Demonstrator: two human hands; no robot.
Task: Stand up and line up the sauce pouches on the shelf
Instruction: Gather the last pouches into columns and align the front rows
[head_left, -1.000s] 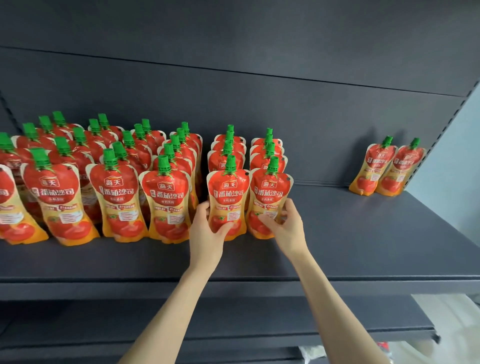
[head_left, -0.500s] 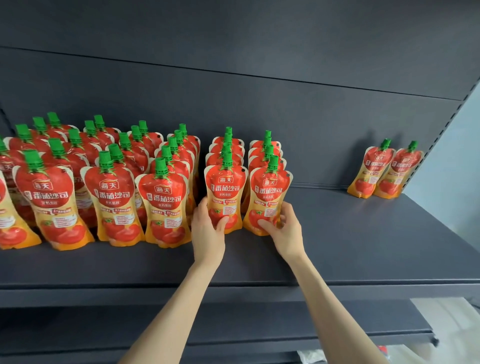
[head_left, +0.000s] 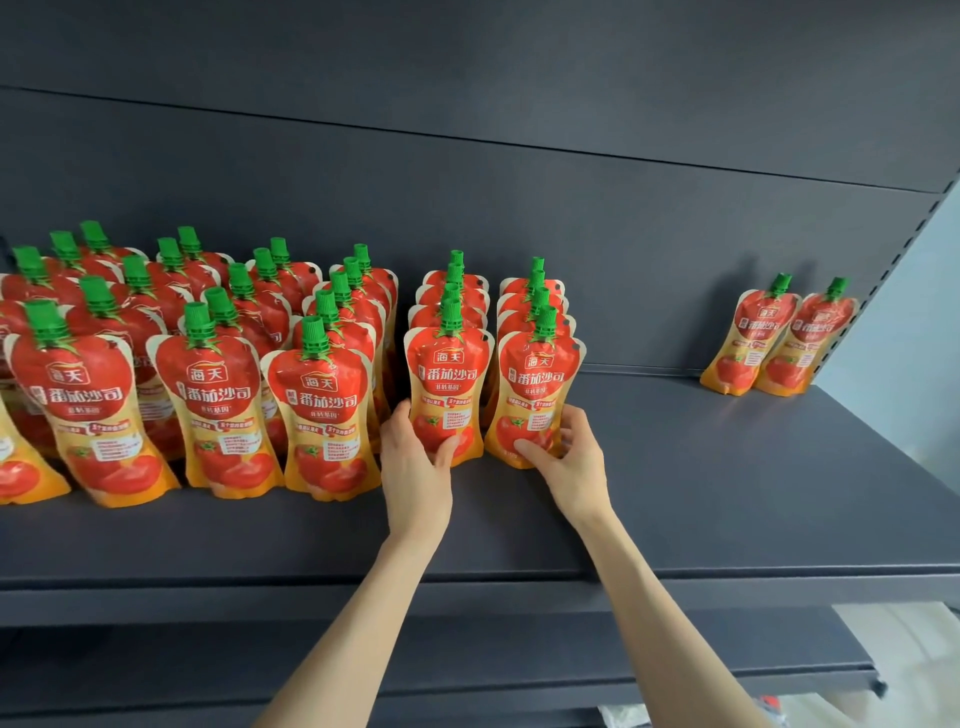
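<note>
Red-and-orange sauce pouches (head_left: 453, 304) with green caps stood upright in files on the dark grey shelf (head_left: 727, 499). Our left hand (head_left: 415, 467) gripped the left front pouch (head_left: 447, 379) low down, thumb across its face. Our right hand (head_left: 571, 460) curled round the base of the right front pouch (head_left: 537, 389) just beside it. Crowded rows (head_left: 208, 400) stood further left. At far right, well apart, we noted a leaning pair (head_left: 753, 338) against the back panel (head_left: 571, 208).

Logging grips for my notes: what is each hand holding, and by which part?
Left hand grips the lower part of a red-and-orange green-capped sauce pouch; right hand grips the lower part of the matching pouch beside it.
</note>
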